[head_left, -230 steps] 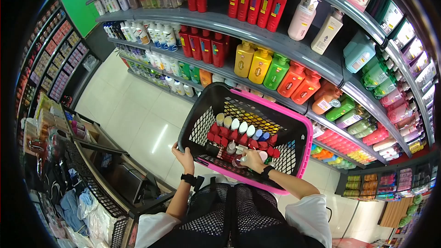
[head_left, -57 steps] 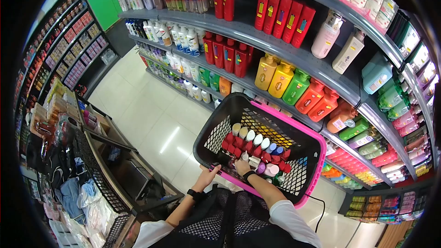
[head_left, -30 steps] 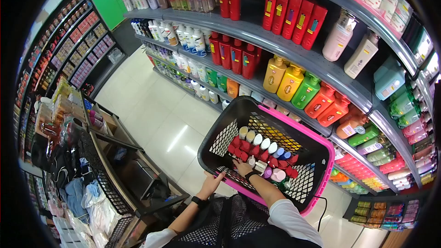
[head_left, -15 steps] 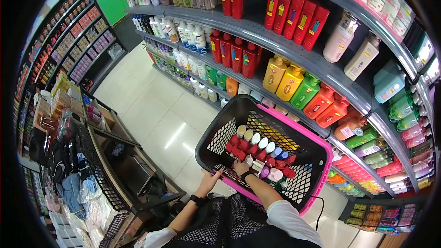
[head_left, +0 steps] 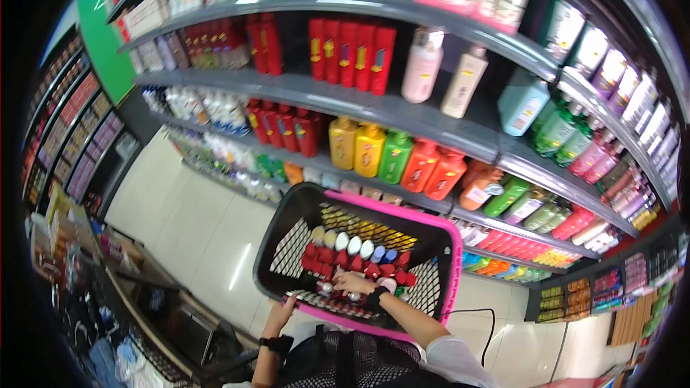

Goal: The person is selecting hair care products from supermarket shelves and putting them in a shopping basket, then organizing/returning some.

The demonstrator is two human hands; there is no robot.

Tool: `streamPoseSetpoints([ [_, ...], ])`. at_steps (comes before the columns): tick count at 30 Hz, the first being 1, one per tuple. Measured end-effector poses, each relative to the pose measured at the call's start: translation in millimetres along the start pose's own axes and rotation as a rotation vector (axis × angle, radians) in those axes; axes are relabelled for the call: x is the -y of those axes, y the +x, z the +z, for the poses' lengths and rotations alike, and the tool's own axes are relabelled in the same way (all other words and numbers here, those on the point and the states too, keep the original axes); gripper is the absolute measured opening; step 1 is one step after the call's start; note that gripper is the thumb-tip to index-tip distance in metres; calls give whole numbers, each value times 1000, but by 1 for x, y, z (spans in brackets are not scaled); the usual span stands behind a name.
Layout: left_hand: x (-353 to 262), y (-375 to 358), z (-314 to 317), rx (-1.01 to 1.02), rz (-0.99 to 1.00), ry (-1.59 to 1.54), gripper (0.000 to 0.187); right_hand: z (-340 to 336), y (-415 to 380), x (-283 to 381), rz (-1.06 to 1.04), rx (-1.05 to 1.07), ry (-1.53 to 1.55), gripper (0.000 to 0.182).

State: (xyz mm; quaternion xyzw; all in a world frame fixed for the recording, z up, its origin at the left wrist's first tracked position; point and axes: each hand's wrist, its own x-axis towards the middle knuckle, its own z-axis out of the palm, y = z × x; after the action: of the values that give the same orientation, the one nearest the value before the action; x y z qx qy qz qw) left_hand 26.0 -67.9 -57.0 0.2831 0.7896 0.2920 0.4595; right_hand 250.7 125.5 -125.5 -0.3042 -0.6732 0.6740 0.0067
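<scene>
A black shopping basket (head_left: 267, 269) with a pink rim stands in front of me, holding rows of bottles with red, white, cream and blue tops. My left hand (head_left: 277, 318) is closed on the basket's near left rim, thumb on top. Inside the basket, my right hand (head_left: 354, 282) reaches down among the bottles near the front, its fingers bent by the red caps (head_left: 327, 271). What lies under those fingers is hidden and slightly blurred. White-topped bottles (head_left: 354, 244) stand in a row behind the red ones.
Shelves (head_left: 309, 97) curve across the front and right, carrying yellow pump bottles (head_left: 369, 149), green and orange ones, and red boxes (head_left: 345, 57). A cluttered wooden-edged stand (head_left: 154, 280) is at the left. Pale floor tiles (head_left: 208, 226) show between it and the shelves. A black cable (head_left: 492, 323) hangs at the basket's right.
The view has swung up and right, so the basket and shelves sit farther left in the picture. My right hand has shifted slightly among the bottles; my left stays at the rim.
</scene>
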Motion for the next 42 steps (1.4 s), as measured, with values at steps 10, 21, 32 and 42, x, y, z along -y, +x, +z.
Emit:
streamPoseSetpoints([
  [10, -80, -10, 2, -248, 376, 1138, 61, -85, -193, 56, -208, -658, -407, 22],
  [21, -233, -92, 216, 359, 1074, 879, 43, -111, -340, -33, -169, -1402, -404, 11],
  [32, -188, -122, 299, 625, 1004, 1123, 60, -119, -394, -164, 91, -929, -134, 20],
  [42, -167, -115, 318, 588, 876, 913, 59, -369, -589, -170, -475, -1589, 136, 31],
])
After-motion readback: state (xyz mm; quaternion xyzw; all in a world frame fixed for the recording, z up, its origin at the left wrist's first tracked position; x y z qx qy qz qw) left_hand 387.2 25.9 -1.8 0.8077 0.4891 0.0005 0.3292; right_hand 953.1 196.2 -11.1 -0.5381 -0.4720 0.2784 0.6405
